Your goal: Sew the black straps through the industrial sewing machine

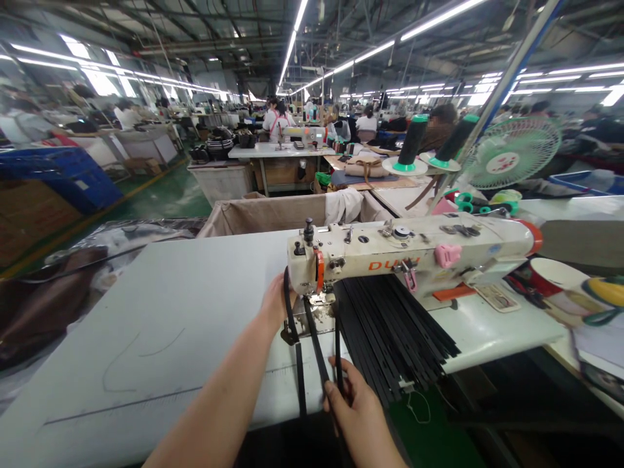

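Observation:
A white sewing machine [361, 250] with an orange guard stands across the table. A narrow black strap [316, 344] runs from under its presser foot toward me. My right hand [353, 396] grips this strap between thumb and fingers, in front of the needle plate, with another length of strap passing by its fingers. At the left of the machine head is my left hand [277, 302], beside a curved black strap [289, 305]; the machine and strap hide its fingers. Many more black straps [390, 331] lie in a fanned bundle under the machine arm.
The white tabletop [195, 292] extends left, with a ruler scale near its front edge. Behind it is a cloth-lined bin [273, 214]. Thread cones [412, 143] and a green fan [514, 153] stand at the right. Other people work at machines farther back.

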`<state>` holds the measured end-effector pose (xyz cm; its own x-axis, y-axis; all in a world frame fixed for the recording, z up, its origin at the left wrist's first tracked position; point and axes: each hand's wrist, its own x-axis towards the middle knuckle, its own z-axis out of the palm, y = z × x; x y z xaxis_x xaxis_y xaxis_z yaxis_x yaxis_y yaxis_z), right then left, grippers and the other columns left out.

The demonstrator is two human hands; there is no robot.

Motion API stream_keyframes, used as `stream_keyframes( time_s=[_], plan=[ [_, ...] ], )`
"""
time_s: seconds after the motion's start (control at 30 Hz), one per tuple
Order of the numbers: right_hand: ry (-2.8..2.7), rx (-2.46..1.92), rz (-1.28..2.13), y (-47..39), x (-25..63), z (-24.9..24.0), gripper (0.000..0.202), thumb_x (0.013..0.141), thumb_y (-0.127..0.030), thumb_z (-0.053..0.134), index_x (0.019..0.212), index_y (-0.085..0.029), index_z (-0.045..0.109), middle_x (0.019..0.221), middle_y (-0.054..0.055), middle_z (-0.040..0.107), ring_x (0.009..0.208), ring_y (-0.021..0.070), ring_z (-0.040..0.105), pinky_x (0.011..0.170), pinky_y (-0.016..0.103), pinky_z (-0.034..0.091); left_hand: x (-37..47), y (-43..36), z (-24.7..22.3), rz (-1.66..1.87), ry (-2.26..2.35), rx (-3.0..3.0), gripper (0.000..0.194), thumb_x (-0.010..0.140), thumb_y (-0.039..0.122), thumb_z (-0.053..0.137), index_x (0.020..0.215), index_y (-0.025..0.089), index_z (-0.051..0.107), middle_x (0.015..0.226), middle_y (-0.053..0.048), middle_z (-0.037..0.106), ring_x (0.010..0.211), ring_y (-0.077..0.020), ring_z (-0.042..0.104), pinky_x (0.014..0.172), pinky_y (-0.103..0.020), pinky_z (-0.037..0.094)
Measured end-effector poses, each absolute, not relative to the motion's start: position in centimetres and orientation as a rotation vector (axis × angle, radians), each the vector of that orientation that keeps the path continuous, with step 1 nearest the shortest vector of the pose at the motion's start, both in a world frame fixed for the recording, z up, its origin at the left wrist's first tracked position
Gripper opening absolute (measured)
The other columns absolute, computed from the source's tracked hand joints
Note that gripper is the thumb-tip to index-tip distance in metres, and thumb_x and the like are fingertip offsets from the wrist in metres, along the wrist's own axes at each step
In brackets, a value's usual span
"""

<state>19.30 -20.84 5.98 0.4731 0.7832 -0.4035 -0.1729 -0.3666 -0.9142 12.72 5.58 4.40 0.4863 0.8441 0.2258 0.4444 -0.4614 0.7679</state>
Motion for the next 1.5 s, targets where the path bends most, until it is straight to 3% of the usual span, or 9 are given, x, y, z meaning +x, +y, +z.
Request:
stream_keyframes(
  time_s=[0.17, 0.27, 0.4, 0.53, 0.73, 0.93, 1.1, 1.3, 1.5],
  plan=[
    [-0.636, -1.721, 1.048, -21.1, 19.8, 6.7, 0.062, 0.084, -0.053, 0.059, 0.13, -0.012, 0.059, 0.068, 0.002, 0.064, 0.057, 0.0208, 0.06, 0.052, 0.03, 0.046, 10.5, 1.8, 2.7, 0.907, 0.928, 2.23, 0.013, 0.088, 0.014, 0.067, 0.091, 0.021, 0.077, 0.105, -0.006, 0.078, 0.106, -0.0264, 0.072, 0.1, -0.044, 0.06],
    [-0.855, -1.866, 0.901, -21.1, 21.1, 7.8, 0.052, 0.088, -0.046, 0.056, 0.126, -0.012, 0.066, 0.078, 0.007, 0.07, 0.073, 0.0267, 0.07, 0.072, 0.037, 0.056, 9.3, -0.8, 1.6, 0.934, 0.796, 2.39, 0.018, 0.096, 0.021, 0.063, 0.107, 0.022, 0.078, 0.118, -0.008, 0.077, 0.125, -0.0306, 0.066, 0.111, -0.055, 0.055],
    [-1.072, -2.146, 0.682, -20.5, 23.6, 9.5, 0.054, 0.097, -0.036, 0.051, 0.142, -0.008, 0.057, 0.108, 0.016, 0.073, 0.102, 0.0308, 0.073, 0.095, 0.042, 0.057, 8.8, -2.3, 1.4, 0.899, 0.767, 2.527, 0.025, 0.1, 0.025, 0.063, 0.122, 0.02, 0.074, 0.13, -0.009, 0.073, 0.131, -0.0322, 0.063, 0.116, -0.061, 0.051],
    [-1.303, -2.549, 0.338, -19.3, 25.0, 10.3, 0.062, 0.099, -0.034, 0.06, 0.151, -0.003, 0.048, 0.137, 0.025, 0.059, 0.113, 0.0361, 0.071, 0.095, 0.043, 0.059, 9.0, -2.1, 1.5, 0.929, 0.787, 2.488, 0.026, 0.105, 0.028, 0.055, 0.121, 0.021, 0.074, 0.128, -0.008, 0.074, 0.13, -0.0305, 0.065, 0.116, -0.061, 0.052],
    [-1.482, -2.723, -0.031, -18.0, 24.4, 9.2, 0.059, 0.098, -0.033, 0.066, 0.145, 0.0, 0.054, 0.121, 0.024, 0.065, 0.101, 0.0318, 0.073, 0.081, 0.036, 0.062, 9.0, -2.2, 1.5, 0.96, 0.777, 2.43, 0.029, 0.107, 0.032, 0.051, 0.121, 0.023, 0.074, 0.129, -0.009, 0.074, 0.131, -0.0306, 0.064, 0.118, -0.063, 0.049],
    [-1.482, -2.674, -0.105, -17.5, 24.5, 9.4, 0.037, 0.09, -0.015, 0.066, 0.124, 0.0, 0.066, 0.109, 0.022, 0.067, 0.104, 0.0368, 0.068, 0.092, 0.046, 0.058, 9.0, -2.3, 2.0, 0.955, 0.761, 2.415, 0.032, 0.108, 0.033, 0.048, 0.118, 0.023, 0.076, 0.128, -0.01, 0.074, 0.128, -0.0304, 0.066, 0.117, -0.063, 0.049],
    [-1.472, -2.673, -0.046, -17.2, 24.3, 9.6, 0.025, 0.091, -0.009, 0.058, 0.114, -0.002, 0.067, 0.103, 0.022, 0.068, 0.102, 0.0389, 0.069, 0.09, 0.048, 0.056, 9.0, -2.2, 2.1, 0.956, 0.756, 2.439, 0.03, 0.107, 0.031, 0.05, 0.119, 0.024, 0.077, 0.128, -0.009, 0.075, 0.128, -0.0269, 0.066, 0.12, -0.056, 0.049],
    [-1.392, -2.644, 0.128, -16.8, 24.4, 9.9, 0.022, 0.095, -0.01, 0.05, 0.107, -0.005, 0.068, 0.102, 0.022, 0.07, 0.095, 0.0358, 0.073, 0.081, 0.041, 0.056, 9.0, -2.2, 2.1, 0.913, 0.773, 2.45, 0.03, 0.107, 0.029, 0.049, 0.121, 0.024, 0.075, 0.128, -0.01, 0.074, 0.129, -0.029, 0.066, 0.119, -0.061, 0.047],
    [-1.159, -2.454, 0.367, -16.9, 26.2, 10.3, 0.03, 0.094, -0.017, 0.051, 0.117, -0.006, 0.068, 0.115, 0.026, 0.072, 0.106, 0.0362, 0.073, 0.092, 0.044, 0.054, 9.0, -2.3, 2.4, 0.904, 0.772, 2.485, 0.026, 0.105, 0.027, 0.054, 0.119, 0.023, 0.076, 0.128, -0.008, 0.074, 0.133, -0.0283, 0.063, 0.119, -0.058, 0.049]
  ],
)
